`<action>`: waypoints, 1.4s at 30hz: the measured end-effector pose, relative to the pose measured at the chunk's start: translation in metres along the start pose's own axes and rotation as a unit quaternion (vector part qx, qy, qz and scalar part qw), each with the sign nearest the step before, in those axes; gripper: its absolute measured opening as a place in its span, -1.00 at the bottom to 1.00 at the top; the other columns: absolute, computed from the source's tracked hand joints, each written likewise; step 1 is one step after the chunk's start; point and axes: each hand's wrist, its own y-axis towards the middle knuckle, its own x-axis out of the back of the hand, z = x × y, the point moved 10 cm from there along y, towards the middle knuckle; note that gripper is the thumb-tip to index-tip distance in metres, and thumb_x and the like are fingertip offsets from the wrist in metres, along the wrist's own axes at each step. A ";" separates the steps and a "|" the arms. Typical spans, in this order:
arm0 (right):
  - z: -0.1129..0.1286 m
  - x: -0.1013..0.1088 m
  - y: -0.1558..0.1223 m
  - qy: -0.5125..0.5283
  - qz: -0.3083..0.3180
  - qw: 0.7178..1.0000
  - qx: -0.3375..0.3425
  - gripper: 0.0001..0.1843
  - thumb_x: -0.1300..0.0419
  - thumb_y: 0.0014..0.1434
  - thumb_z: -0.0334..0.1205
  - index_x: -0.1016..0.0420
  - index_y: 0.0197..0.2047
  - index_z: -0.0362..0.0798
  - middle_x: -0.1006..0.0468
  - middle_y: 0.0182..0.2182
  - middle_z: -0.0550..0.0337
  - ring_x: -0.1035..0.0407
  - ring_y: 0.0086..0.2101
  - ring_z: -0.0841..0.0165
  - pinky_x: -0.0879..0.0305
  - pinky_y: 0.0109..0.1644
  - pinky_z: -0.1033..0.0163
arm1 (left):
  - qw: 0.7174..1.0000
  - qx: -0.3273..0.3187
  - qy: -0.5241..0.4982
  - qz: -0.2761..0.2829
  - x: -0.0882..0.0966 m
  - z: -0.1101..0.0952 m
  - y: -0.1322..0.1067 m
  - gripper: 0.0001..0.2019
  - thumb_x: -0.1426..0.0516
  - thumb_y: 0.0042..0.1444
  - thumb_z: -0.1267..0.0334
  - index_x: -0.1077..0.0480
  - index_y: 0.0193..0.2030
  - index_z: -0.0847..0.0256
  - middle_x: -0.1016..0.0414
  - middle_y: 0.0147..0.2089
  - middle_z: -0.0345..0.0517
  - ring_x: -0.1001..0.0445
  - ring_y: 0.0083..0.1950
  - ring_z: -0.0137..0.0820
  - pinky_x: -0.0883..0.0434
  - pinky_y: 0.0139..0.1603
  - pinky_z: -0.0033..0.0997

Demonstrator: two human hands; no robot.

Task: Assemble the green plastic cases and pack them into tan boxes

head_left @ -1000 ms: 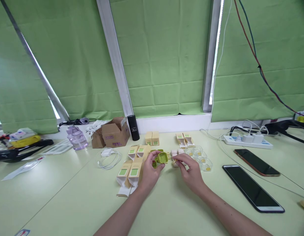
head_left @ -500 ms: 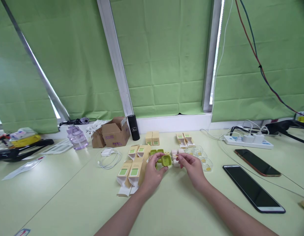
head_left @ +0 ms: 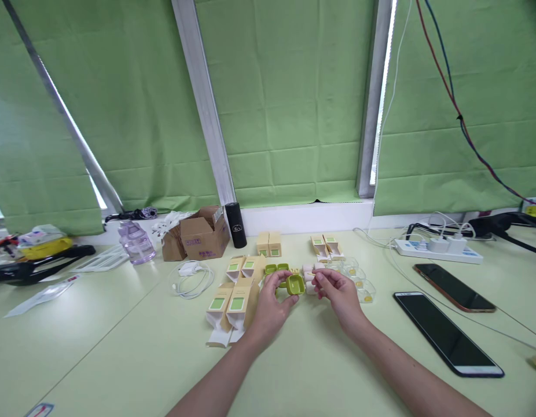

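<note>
In my left hand (head_left: 272, 301) is a small green square cup (head_left: 296, 284) with a stub handle, its hollow side facing me. My right hand (head_left: 340, 292) is just right of it, thumb and fingers pinching a small pale yellowish piece (head_left: 312, 274) too tiny to name. Behind the hands lie more green cups (head_left: 276, 268) and several pale pink-white pieces (head_left: 308, 269). Clear plastic cups with yellow bits inside (head_left: 366, 293) stand beyond my right hand. Left of my left hand, small beige cartons with green labels (head_left: 237, 304) lie with their flaps open.
Further back are two beige cartons (head_left: 268, 244), two more open ones (head_left: 327, 248), a black bottle (head_left: 236, 226) and a brown cardboard box (head_left: 205, 234). A white charger cable (head_left: 192, 281) lies left. Two phones (head_left: 448, 333) and a power strip (head_left: 439, 249) are on the right.
The green cup in my left hand has shifted very slightly to the right and down. My right hand keeps its pinch with barely any movement.
</note>
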 end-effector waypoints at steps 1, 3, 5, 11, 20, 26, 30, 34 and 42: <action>0.001 -0.002 -0.001 -0.002 0.007 1.000 0.006 -0.37 -0.52 -0.08 0.33 -0.68 -0.20 -0.07 -0.66 -0.41 0.08 -0.47 -0.44 0.27 -0.44 -0.39 0.19 | 1.000 -0.001 0.001 0.000 0.000 0.001 0.000 -0.55 -0.34 0.04 0.44 -0.50 0.10 0.10 -0.52 0.19 0.04 -0.49 0.27 -0.12 -0.35 0.34 -0.06; 0.004 -0.006 -0.003 -0.013 0.019 0.999 0.025 -0.39 -0.52 -0.06 0.30 -0.67 -0.16 -0.05 -0.65 -0.39 0.10 -0.47 -0.42 0.28 -0.45 -0.37 0.19 | 1.000 -0.004 0.000 -0.001 0.000 0.001 0.000 -0.54 -0.34 0.04 0.44 -0.50 0.10 0.10 -0.52 0.18 0.04 -0.50 0.26 -0.13 -0.36 0.34 -0.05; 0.007 -0.009 -0.006 -0.030 0.028 0.998 0.049 -0.43 -0.49 0.02 0.27 -0.66 -0.13 -0.03 -0.63 -0.37 0.12 -0.46 -0.41 0.29 -0.44 -0.37 0.21 | 1.000 -0.007 -0.006 -0.004 0.000 0.001 0.000 -0.54 -0.33 0.04 0.45 -0.50 0.10 0.09 -0.53 0.18 0.04 -0.50 0.25 -0.14 -0.36 0.34 -0.06; 0.009 -0.015 -0.012 -0.072 0.054 0.992 0.085 -0.54 -0.41 0.17 0.22 -0.66 -0.14 -0.02 -0.59 -0.37 0.14 -0.43 -0.40 0.31 -0.44 -0.35 0.21 | 1.000 -0.007 -0.014 -0.004 0.000 -0.001 -0.001 -0.54 -0.34 0.03 0.46 -0.51 0.09 0.09 -0.53 0.17 0.02 -0.49 0.27 -0.13 -0.36 0.35 -0.07; 0.022 -0.016 -0.018 -0.137 0.048 0.980 0.136 -0.73 -0.40 0.19 0.00 -0.67 -0.15 0.00 -0.62 -0.35 0.12 -0.53 -0.29 0.22 -0.50 -0.24 0.18 | 1.000 -0.015 -0.004 0.006 -0.002 -0.003 -0.003 -0.54 -0.30 0.05 0.48 -0.50 0.10 0.05 -0.49 0.19 -0.01 -0.47 0.29 -0.13 -0.35 0.35 -0.08; 0.034 -0.025 -0.027 -0.209 0.061 0.958 0.189 -0.83 -0.29 0.29 -0.08 -0.64 -0.20 0.03 -0.63 -0.36 0.14 -0.52 -0.33 0.23 -0.47 -0.27 0.18 | 0.999 -0.019 0.020 0.020 -0.005 -0.010 -0.006 -0.54 -0.29 0.05 0.50 -0.52 0.09 0.02 -0.43 0.18 -0.04 -0.47 0.24 -0.15 -0.38 0.33 -0.09; 0.039 -0.028 -0.032 -0.246 0.062 0.936 0.245 -0.87 -0.23 0.34 -0.16 -0.61 -0.18 0.04 -0.63 -0.33 0.13 -0.50 -0.35 0.25 -0.44 -0.31 0.19 | 0.999 -0.029 0.023 0.020 -0.006 -0.015 -0.006 -0.53 -0.29 0.03 0.53 -0.54 0.07 0.01 -0.42 0.16 -0.05 -0.47 0.24 -0.14 -0.38 0.34 -0.09; 0.047 -0.032 -0.039 -0.289 0.068 0.901 0.315 -0.83 -0.17 0.38 -0.25 -0.62 -0.10 0.04 -0.65 -0.31 0.09 -0.46 -0.33 0.22 -0.40 -0.31 0.15 | 0.999 -0.031 0.024 0.026 -0.007 -0.016 -0.007 -0.54 -0.29 0.03 0.52 -0.54 0.06 0.03 -0.42 0.15 -0.04 -0.46 0.23 -0.14 -0.37 0.35 -0.07; 0.055 -0.041 -0.050 -0.336 0.085 0.849 0.398 -0.73 -0.14 0.38 -0.40 -0.63 -0.01 0.05 -0.69 -0.28 0.08 -0.44 -0.24 0.16 -0.45 -0.19 0.07 | 0.998 -0.039 0.030 0.039 -0.009 -0.016 -0.007 -0.52 -0.28 0.03 0.53 -0.53 0.08 0.02 -0.40 0.15 -0.04 -0.45 0.23 -0.15 -0.38 0.35 -0.08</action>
